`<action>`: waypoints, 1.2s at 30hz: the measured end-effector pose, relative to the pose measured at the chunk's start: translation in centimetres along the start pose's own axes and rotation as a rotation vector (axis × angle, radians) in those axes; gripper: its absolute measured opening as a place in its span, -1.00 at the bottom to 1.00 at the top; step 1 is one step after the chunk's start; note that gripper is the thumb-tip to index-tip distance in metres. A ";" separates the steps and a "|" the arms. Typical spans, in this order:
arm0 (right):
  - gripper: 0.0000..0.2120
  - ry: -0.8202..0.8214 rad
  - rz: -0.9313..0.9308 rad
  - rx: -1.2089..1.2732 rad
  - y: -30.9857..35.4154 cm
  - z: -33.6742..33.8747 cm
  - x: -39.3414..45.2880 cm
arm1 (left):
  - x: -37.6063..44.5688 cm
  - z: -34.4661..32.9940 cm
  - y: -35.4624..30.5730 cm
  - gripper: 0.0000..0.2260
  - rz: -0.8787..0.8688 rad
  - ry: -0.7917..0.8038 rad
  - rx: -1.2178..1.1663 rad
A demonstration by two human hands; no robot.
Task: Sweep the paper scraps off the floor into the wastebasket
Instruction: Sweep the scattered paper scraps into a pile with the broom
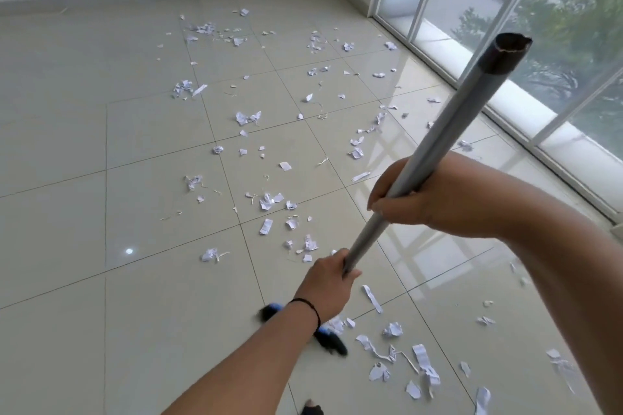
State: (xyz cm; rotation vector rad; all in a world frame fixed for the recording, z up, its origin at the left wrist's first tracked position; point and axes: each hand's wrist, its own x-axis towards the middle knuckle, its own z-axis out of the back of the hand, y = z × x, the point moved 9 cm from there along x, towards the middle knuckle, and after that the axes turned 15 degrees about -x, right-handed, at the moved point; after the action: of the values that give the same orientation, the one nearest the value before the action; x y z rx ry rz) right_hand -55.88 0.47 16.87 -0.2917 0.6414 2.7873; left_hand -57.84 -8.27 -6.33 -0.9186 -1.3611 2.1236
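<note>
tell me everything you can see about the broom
The broom has a long, plain grey handle that looks like metal or plastic, with a dark, ragged-edged cap at its top end. It slants from upper right down to lower left. The right hand grips it midway and the left hand grips it lower. Its blurred black and blue head, partly hidden behind the left forearm, sits at the floor among paper scraps.

White paper scraps [266, 202], torn and crumpled, scattered across glossy beige tile floor [67, 145], denser toward the window side. Broom: grey handle [438, 141] tilted, dark-and-blue head [332, 342] on floor among scraps.
</note>
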 end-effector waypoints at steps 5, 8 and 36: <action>-0.89 -0.067 0.095 -0.089 1.7 1.3 -0.9 | 2.9 1.4 -3.0 -0.92 -0.058 -0.087 -0.023; -0.86 -0.194 0.104 -0.050 2.6 4.8 -1.7 | 3.0 3.3 -6.0 -0.88 -0.184 -0.129 0.010; -0.85 -0.005 0.300 0.003 26.7 -8.4 21.9 | 4.5 35.2 11.0 -0.95 0.162 -0.344 0.070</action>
State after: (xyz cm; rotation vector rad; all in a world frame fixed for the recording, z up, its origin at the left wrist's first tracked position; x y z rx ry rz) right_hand -83.41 -21.82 14.57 -0.2019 0.7438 3.0694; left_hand -87.04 -31.13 -7.46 -0.6767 -1.3993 2.5265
